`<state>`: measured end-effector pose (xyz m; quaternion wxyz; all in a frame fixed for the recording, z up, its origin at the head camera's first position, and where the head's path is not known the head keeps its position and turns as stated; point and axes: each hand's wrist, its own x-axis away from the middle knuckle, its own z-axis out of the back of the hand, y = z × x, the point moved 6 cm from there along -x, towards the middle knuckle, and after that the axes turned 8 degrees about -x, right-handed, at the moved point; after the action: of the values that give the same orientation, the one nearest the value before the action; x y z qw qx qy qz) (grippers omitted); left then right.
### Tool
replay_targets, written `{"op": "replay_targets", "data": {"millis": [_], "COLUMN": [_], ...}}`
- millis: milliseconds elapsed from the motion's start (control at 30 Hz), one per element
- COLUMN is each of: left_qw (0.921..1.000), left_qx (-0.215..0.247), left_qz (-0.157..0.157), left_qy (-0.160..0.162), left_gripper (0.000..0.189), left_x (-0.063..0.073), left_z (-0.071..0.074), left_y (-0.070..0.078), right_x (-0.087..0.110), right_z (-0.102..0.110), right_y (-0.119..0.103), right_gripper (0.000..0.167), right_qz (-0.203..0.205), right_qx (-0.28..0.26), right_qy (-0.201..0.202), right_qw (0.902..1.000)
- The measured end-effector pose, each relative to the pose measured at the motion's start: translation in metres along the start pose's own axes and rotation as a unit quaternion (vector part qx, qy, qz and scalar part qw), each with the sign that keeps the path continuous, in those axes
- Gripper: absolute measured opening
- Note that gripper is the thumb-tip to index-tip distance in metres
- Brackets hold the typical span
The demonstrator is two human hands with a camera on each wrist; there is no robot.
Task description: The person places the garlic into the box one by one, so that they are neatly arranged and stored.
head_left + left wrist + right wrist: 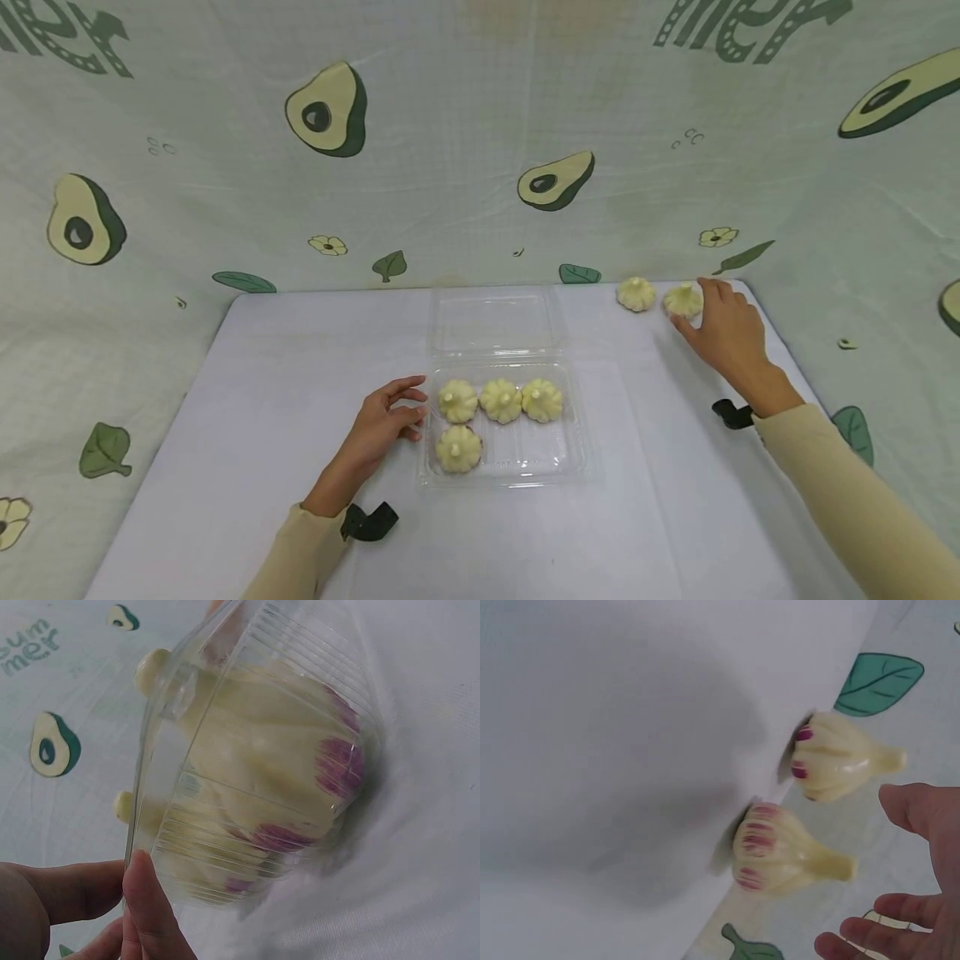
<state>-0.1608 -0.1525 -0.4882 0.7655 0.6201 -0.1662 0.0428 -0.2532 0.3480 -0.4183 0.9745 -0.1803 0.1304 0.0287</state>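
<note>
So the right hand (726, 327) was spread, thumb and fingers apart around the right-hand garlic bulb (682, 302) near the far edge of the desk (652, 508) — another bulb (636, 294) sat just left of it. The left hand (381, 425) had relaxed, parted fingers touching the left edge of a clear plastic box (528, 457), lid (491, 325) flipped open at the back. Four more bulbs (501, 402) stood inside — three across the back, one front left.

The cloth (435, 200) has green letters (750, 29) saying "mer" in 2 spots. The left wrist view shows "sum mer" on it.
</note>
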Motion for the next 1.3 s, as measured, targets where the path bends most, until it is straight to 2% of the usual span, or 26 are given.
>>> {"op": "replay_targets", "data": {"millis": [200,633,1300], "left_qw": [1.0,1.0,1.0], "left_qx": [-0.002,0.0,0.007], "left_qz": [-0.002,-0.001,-0.002], "left_qy": [-0.001,-0.002,-0.003], "left_gripper": [0.053,0.053,0.054], "left_x": [0.001,0.002,0.004], "left_z": [0.001,0.001,0.0], "left_y": [0.001,-0.001,-0.003], "right_x": [-0.006,-0.016,-0.028], "right_z": [-0.007,-0.026,-0.037], "right_y": [0.014,0.037,0.036], "right_gripper": [0.077,0.083,0.073], "right_qz": [-0.002,-0.032,-0.025], "right_qx": [0.009,0.022,0.047], "right_qy": [-0.012,-0.073,-0.1], "right_qw": [0.9999,0.9966,0.9935]}}
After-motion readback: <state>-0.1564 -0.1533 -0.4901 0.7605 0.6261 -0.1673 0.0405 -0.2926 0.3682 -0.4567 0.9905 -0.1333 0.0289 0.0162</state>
